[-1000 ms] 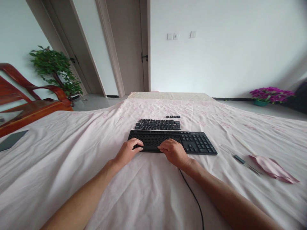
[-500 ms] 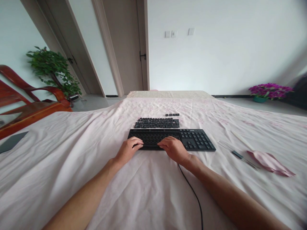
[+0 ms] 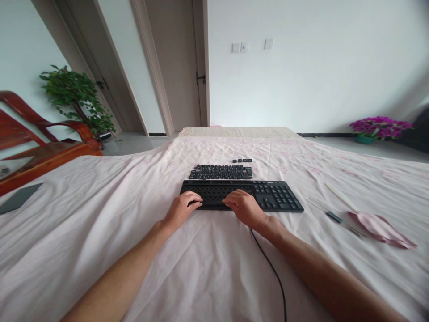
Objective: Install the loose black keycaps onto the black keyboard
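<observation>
A black keyboard (image 3: 278, 197) lies on the pink-white cloth, its main letter area stripped of keycaps and its number pad still capped. My left hand (image 3: 182, 206) rests at the lower left of the bare area, fingertips pinched together. Facing it, my right hand (image 3: 246, 208) has its fingers closed and bent down at the front row. Between the two sets of fingertips runs a long dark bar that looks like the space bar (image 3: 212, 203); the fingers partly hide its ends. Loose keycaps (image 3: 221, 172) stand in rows just behind the keyboard.
Several more keycaps (image 3: 242, 160) form a short line farther back. To the right lie a wire tool with a dark handle (image 3: 334, 217), a pale stick (image 3: 340, 196) and a folded pink cloth (image 3: 384, 229). The black cable (image 3: 271, 267) runs toward me. A dark flat object (image 3: 20, 198) sits at left.
The view has shifted slightly, so everything appears a little farther right. Both hands stay at the same place on the keyboard, with hardly any movement of the fingers.
</observation>
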The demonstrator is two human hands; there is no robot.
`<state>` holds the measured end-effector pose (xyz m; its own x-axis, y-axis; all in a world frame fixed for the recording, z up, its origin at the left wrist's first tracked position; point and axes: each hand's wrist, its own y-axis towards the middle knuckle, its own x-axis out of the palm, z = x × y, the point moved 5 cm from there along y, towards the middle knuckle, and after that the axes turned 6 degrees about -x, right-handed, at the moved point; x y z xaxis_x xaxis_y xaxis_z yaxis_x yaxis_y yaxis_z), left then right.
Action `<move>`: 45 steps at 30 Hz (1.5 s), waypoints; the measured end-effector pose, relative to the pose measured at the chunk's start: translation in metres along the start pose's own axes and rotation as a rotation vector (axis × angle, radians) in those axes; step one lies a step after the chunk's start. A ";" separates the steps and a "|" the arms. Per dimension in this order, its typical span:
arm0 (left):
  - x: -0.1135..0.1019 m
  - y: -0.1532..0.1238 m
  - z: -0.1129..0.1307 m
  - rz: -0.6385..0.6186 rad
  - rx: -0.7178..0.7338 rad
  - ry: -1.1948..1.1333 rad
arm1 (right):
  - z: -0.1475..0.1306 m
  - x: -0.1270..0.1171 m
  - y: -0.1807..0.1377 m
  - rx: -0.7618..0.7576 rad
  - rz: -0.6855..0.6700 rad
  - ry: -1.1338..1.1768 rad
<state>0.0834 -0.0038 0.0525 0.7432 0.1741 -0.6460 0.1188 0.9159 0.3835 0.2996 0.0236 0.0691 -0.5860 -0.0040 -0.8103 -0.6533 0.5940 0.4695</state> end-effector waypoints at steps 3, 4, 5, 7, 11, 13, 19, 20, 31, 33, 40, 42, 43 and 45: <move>0.000 -0.001 0.000 -0.001 0.009 0.002 | 0.002 0.002 0.000 -0.008 -0.004 0.024; 0.000 -0.001 0.001 -0.002 0.012 0.003 | 0.002 0.002 -0.001 -0.011 -0.004 0.029; 0.000 -0.001 0.000 -0.004 0.013 0.005 | 0.003 0.003 -0.002 -0.016 -0.005 0.033; 0.000 -0.002 0.000 -0.006 0.015 0.012 | 0.004 0.005 -0.003 -0.024 -0.002 0.032; 0.001 -0.002 0.000 -0.018 0.025 0.036 | 0.002 0.005 -0.005 -0.059 -0.012 0.008; 0.001 -0.002 0.001 -0.023 0.045 0.052 | -0.001 0.005 -0.005 -0.084 -0.023 -0.018; 0.001 -0.006 0.004 -0.024 0.200 0.139 | -0.008 0.004 -0.006 -0.159 -0.041 -0.086; 0.001 -0.008 0.004 -0.026 0.232 0.164 | -0.008 0.004 -0.007 -0.170 -0.042 -0.091; 0.001 -0.007 0.002 -0.018 0.265 0.129 | -0.005 0.005 -0.008 -0.121 0.043 0.003; 0.001 -0.007 0.002 -0.018 0.263 0.134 | -0.005 0.005 -0.008 -0.105 0.039 0.019; -0.002 -0.011 0.013 -0.007 0.384 0.298 | -0.005 0.004 -0.009 -0.140 0.012 0.021; -0.002 -0.013 0.018 0.001 0.431 0.362 | -0.006 0.004 -0.010 -0.157 -0.006 -0.002; -0.002 -0.015 0.020 0.009 0.448 0.387 | -0.007 0.003 -0.010 -0.161 -0.016 -0.019; -0.001 -0.017 0.021 0.034 0.463 0.420 | -0.009 0.002 -0.011 -0.161 -0.036 -0.060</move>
<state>0.0942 -0.0275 0.0607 0.4406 0.4141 -0.7965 0.4425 0.6718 0.5940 0.3012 0.0098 0.0657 -0.5345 0.0276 -0.8447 -0.7443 0.4580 0.4860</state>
